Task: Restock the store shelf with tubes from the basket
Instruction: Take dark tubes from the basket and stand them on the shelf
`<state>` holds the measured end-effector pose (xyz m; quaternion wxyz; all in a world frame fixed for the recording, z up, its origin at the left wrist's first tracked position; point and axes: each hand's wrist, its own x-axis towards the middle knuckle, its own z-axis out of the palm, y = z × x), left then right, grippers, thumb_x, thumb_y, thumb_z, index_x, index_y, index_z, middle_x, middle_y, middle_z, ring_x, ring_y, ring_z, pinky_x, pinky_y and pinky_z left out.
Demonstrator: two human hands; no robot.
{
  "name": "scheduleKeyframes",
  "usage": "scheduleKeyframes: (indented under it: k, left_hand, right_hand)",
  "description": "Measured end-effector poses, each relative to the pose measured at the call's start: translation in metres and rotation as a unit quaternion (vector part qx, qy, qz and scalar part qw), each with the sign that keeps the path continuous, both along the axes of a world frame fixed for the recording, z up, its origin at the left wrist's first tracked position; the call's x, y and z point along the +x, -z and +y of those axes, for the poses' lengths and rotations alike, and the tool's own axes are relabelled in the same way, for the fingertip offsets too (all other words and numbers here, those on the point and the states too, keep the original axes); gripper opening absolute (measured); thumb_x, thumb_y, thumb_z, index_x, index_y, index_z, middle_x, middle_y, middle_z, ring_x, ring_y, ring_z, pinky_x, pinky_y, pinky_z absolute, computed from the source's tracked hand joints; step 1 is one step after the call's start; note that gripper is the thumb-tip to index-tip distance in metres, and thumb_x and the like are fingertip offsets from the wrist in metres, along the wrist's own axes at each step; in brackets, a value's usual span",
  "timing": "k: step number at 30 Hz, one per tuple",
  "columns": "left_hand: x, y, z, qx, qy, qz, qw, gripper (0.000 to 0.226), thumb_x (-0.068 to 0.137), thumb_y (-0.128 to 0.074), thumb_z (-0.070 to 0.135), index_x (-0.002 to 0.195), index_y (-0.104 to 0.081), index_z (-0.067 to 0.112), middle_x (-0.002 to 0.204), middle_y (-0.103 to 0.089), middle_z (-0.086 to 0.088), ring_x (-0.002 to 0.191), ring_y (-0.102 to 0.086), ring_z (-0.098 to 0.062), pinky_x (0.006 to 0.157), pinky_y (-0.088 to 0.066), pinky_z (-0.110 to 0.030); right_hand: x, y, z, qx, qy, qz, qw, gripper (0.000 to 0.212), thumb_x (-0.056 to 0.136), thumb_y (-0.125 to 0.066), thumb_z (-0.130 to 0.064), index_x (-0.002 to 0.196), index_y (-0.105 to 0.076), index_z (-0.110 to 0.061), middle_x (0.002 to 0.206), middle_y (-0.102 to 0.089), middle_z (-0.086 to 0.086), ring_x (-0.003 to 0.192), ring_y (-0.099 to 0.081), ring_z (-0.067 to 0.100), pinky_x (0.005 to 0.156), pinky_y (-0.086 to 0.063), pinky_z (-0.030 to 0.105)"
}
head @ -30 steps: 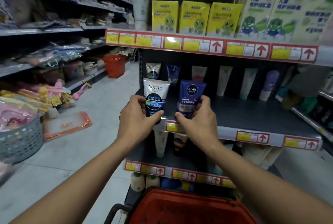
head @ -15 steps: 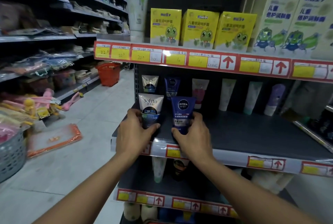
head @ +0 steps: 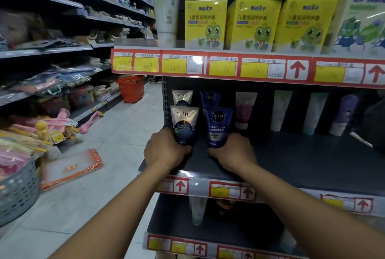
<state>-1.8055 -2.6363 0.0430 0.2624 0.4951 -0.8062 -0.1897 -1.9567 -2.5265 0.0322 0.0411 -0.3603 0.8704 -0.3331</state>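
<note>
My left hand [head: 165,150] grips the base of a white and dark Softto tube [head: 184,124], held upright on the dark middle shelf [head: 302,160]. My right hand [head: 234,153] grips the base of a blue Nivea Men tube [head: 217,126], upright beside it. Behind them stand a matching Softto tube [head: 182,97] and a second Nivea tube [head: 210,98] at the shelf's back. Further right along the back stand a pink tube [head: 244,109] and several pale tubes [head: 280,110]. The basket is out of view.
Yellow frog boxes [head: 205,24] sit on the shelf above, behind a red price strip [head: 229,66]. Lower shelves hold a few tubes [head: 196,209]. To the left runs a tiled aisle with an orange basket [head: 131,88], a grey basket [head: 17,192] and packed shelves.
Both hands have pushed the two tubes further back onto the middle shelf, toward the matching tubes. The view has tilted up and the red basket below has left the frame.
</note>
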Motion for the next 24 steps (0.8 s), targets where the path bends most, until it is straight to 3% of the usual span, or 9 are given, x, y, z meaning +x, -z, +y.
scheduleKeyframes:
  k: [3, 8, 12, 19, 24]
  left_hand:
    - [-0.013, -0.002, -0.022, 0.012, -0.002, -0.001, 1.0, 0.063, 0.066, -0.087, 0.054, 0.116, -0.069, 0.021, 0.109, -0.074, -0.006, 0.097, -0.07, -0.029, 0.071, -0.055, -0.033]
    - [-0.033, 0.0, -0.053, 0.029, -0.008, 0.01, 0.999, 0.058, 0.068, -0.088, 0.048, 0.112, -0.069, 0.016, 0.111, -0.072, -0.009, 0.101, -0.069, -0.032, 0.07, -0.047, -0.031]
    - [-0.048, 0.002, -0.072, 0.034, -0.022, 0.027, 0.999, 0.054, 0.07, -0.088, 0.045, 0.11, -0.069, 0.014, 0.109, -0.07, -0.009, 0.101, -0.069, -0.032, 0.072, -0.048, -0.032]
    - [-0.064, 0.016, -0.085, 0.0, -0.017, 0.066, 0.998, 0.05, 0.075, -0.079, 0.054, 0.112, -0.07, 0.022, 0.105, -0.073, -0.006, 0.099, -0.071, -0.032, 0.076, -0.055, -0.035]
    - [-0.065, 0.026, -0.088, -0.008, -0.012, 0.094, 0.995, 0.05, 0.074, -0.072, 0.059, 0.108, -0.068, 0.023, 0.098, -0.073, -0.006, 0.097, -0.069, -0.033, 0.074, -0.057, -0.036]
  right_hand:
    - [-0.016, 0.003, -0.021, -0.006, 0.0, 0.005, 1.0, 0.044, 0.073, -0.083, -0.047, 0.109, -0.071, -0.023, 0.104, -0.074, 0.0, 0.09, -0.069, 0.021, 0.074, -0.058, 0.033]
    - [-0.041, 0.008, -0.052, -0.007, -0.018, 0.018, 1.0, 0.042, 0.076, -0.079, -0.051, 0.109, -0.073, -0.025, 0.108, -0.074, 0.001, 0.093, -0.069, 0.02, 0.071, -0.05, 0.027]
    - [-0.058, 0.01, -0.071, -0.013, -0.014, 0.014, 1.0, 0.045, 0.078, -0.081, -0.05, 0.111, -0.072, -0.021, 0.11, -0.073, 0.004, 0.097, -0.069, 0.024, 0.079, -0.056, 0.032]
    - [-0.068, 0.018, -0.087, -0.04, -0.024, 0.02, 0.999, 0.049, 0.075, -0.079, -0.058, 0.114, -0.072, -0.028, 0.109, -0.074, 0.0, 0.094, -0.069, 0.019, 0.08, -0.059, 0.035]
    - [-0.069, 0.018, -0.083, -0.042, -0.02, 0.027, 0.999, 0.04, 0.076, -0.079, -0.056, 0.103, -0.074, -0.026, 0.105, -0.074, 0.0, 0.094, -0.069, 0.019, 0.068, -0.047, 0.024]
